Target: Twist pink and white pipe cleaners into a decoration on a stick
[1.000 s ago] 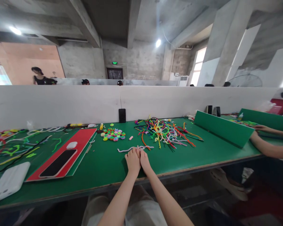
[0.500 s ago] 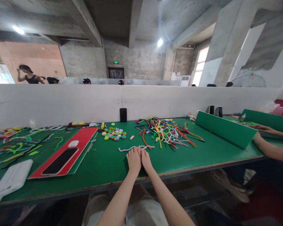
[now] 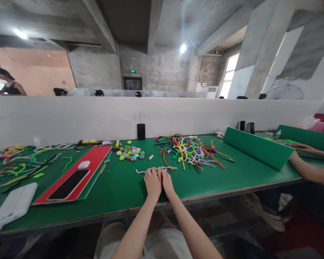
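My left hand (image 3: 153, 183) and my right hand (image 3: 167, 184) rest side by side on the green table (image 3: 205, 185), fingers curled and thumbs close together. Both are closed on a pale lilac pipe cleaner (image 3: 141, 172), whose wavy ends stick out to either side. The middle of it is hidden under my fingers. Just beyond lies a small pink piece (image 3: 151, 157). Up and to the right spreads a heap of pipe cleaners (image 3: 187, 151) in many colours. Up and to the left sits a cluster of colourful small pompom-like pieces (image 3: 131, 153).
Left of me a phone (image 3: 68, 184) and a white case (image 3: 84, 164) lie on a red board (image 3: 95, 158), with a white power bank (image 3: 14, 205) nearby. A dark phone (image 3: 141, 132) leans on the white partition (image 3: 102, 118). A green board (image 3: 259, 147) separates a co-worker's arm (image 3: 307, 167).
My hands stay in nearly the same place, with only slight finger movement on the pipe cleaner. A person in the far background has shifted left.
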Available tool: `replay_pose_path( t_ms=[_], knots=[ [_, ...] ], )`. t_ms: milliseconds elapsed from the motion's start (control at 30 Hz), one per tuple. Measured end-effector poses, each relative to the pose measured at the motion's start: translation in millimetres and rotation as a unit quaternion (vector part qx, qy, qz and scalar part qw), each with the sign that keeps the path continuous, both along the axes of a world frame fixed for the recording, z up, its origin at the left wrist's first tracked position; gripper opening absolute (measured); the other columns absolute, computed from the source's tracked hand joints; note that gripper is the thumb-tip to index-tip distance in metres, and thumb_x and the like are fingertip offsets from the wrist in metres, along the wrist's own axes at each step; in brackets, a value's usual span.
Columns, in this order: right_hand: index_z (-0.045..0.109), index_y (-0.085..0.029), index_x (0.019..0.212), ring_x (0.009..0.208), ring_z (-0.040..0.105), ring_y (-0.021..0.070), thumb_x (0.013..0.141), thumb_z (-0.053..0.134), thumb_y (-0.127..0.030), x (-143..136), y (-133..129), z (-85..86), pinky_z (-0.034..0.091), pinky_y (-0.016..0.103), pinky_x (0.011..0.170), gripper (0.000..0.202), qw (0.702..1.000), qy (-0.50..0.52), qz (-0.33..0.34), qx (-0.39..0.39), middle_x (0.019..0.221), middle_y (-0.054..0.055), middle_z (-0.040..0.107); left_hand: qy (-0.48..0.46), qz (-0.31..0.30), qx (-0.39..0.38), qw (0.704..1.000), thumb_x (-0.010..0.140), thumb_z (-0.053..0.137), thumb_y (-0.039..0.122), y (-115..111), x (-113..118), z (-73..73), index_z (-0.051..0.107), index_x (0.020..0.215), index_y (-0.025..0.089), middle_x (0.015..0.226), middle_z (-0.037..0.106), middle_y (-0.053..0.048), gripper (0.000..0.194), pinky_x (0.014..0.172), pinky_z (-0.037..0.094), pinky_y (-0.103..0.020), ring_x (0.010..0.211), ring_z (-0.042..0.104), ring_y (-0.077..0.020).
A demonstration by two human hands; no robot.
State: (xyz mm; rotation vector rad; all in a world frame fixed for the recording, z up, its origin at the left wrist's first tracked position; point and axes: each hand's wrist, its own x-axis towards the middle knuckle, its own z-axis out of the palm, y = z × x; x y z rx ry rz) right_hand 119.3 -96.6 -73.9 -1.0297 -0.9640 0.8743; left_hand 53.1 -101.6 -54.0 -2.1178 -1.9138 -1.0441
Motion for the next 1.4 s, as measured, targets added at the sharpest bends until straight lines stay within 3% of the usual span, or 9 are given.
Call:
replay_pose_path(
  t_ms=[367, 667, 1100, 1400],
  knots=[
    [0.064, -0.014, 0.083, 0.086, 0.059, 0.0213, 0.072, 0.050, -0.038, -0.2, 1.1, -1.3, 0.042, 0.032, 0.080, 0.030, 0.999, 0.028, 0.018, -0.008, 0.089, 0.009, 0.067, 0.038, -0.044, -0.001, 0.998, 0.088, 0.031, 0.023, 5.0, 2.5, -6.7, 0.052, 0.103, 0.013, 0.089, 0.062, -0.008, 0.028, 0.069, 0.040, -0.031, 0.082, 0.056, -0.0203],
    [0.063, -0.014, 0.069, 0.072, 0.057, 0.0189, 0.071, 0.051, -0.041, 1.4, 0.3, -1.8, 0.043, 0.028, 0.069, 0.029, 0.999, 0.026, 0.025, -0.017, 0.070, 0.005, 0.066, 0.064, -0.054, 0.010, 0.996, 0.086, 0.035, 0.022, 4.3, 0.8, -6.6, 0.048, 0.109, 0.009, 0.089, 0.063, -0.010, 0.029, 0.071, 0.040, -0.034, 0.083, 0.055, -0.0227],
    [0.062, -0.013, 0.065, 0.061, 0.055, 0.0175, 0.074, 0.046, -0.047, -0.2, -0.3, 0.7, 0.041, 0.027, 0.059, 0.038, 1.000, 0.009, 0.013, -0.017, 0.062, 0.005, 0.064, 0.031, -0.062, 0.037, 0.997, 0.088, 0.033, 0.024, -1.7, -0.6, 0.3, 0.048, 0.109, 0.013, 0.088, 0.065, -0.007, 0.029, 0.074, 0.035, -0.036, 0.082, 0.056, -0.0208],
    [0.062, -0.013, 0.069, 0.069, 0.056, 0.0177, 0.074, 0.046, -0.039, -0.2, 4.4, -3.5, 0.042, 0.027, 0.065, 0.031, 1.000, 0.003, 0.010, 0.000, 0.071, 0.006, 0.065, 0.014, -0.049, 0.054, 0.997, 0.088, 0.030, 0.027, -1.4, 0.1, -0.3, 0.051, 0.104, 0.013, 0.098, 0.061, -0.010, 0.030, 0.076, 0.035, -0.035, 0.090, 0.052, -0.0212]
  ],
)
